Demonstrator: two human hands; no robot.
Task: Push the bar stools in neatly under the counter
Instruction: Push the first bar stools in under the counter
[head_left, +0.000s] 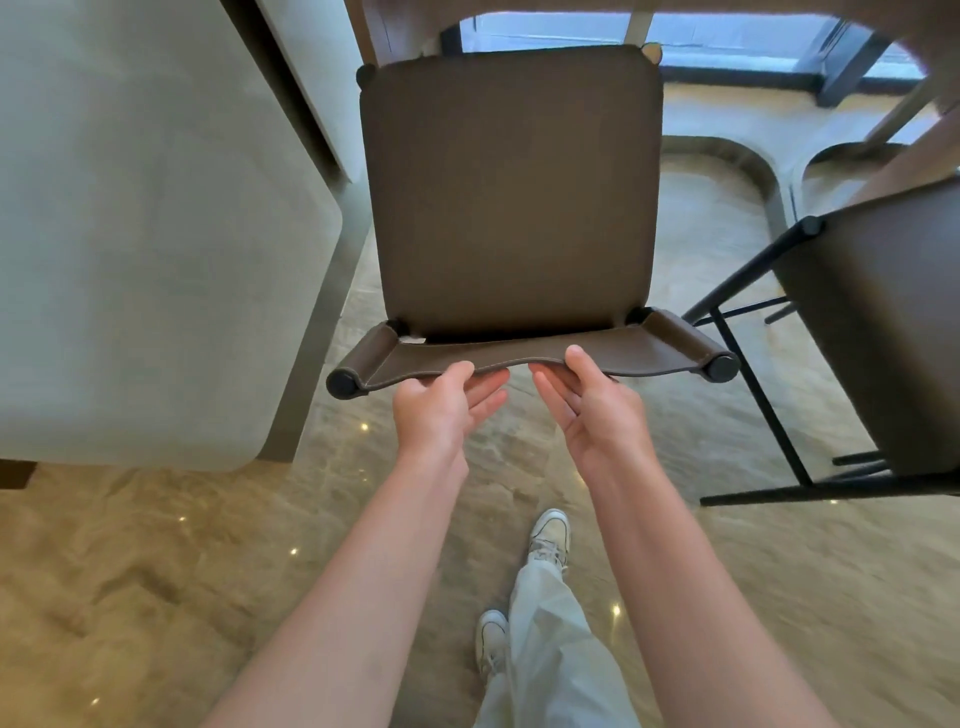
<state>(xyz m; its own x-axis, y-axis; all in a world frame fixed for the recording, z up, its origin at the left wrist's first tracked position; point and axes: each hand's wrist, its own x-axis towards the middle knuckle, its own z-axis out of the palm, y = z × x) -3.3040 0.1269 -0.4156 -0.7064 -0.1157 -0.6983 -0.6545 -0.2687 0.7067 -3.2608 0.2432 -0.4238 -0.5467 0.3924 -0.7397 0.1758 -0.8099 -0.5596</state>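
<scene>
Bar stool (511, 192) standing beside pale worktop (156, 234), seat not yet tucked under. Left hand (441, 405) and right hand (597, 410) pinching backrest (649, 348), fingers beneath, thumbs on top. Advising even push, keeping stool square; second stool (893, 322) waiting right.

A glossy marbled floor (171, 582) in beige and tan fills the lower frame, dotted with small bright reflections of ceiling lights. At the bottom centre are two pale sneakers, one (549, 535) stepped ahead of the other (491, 642), with a loose light-coloured trouser leg (545, 644) draped over them. Along the top of the frame runs a large window (727, 39) with dark framing, its glass bright with daylight. On the floor at upper right, curved shadows and arch-shaped patches of light (727, 176) lie below the window. A strip of brown wood (15, 473) shows at the left edge, low against the floor
</scene>
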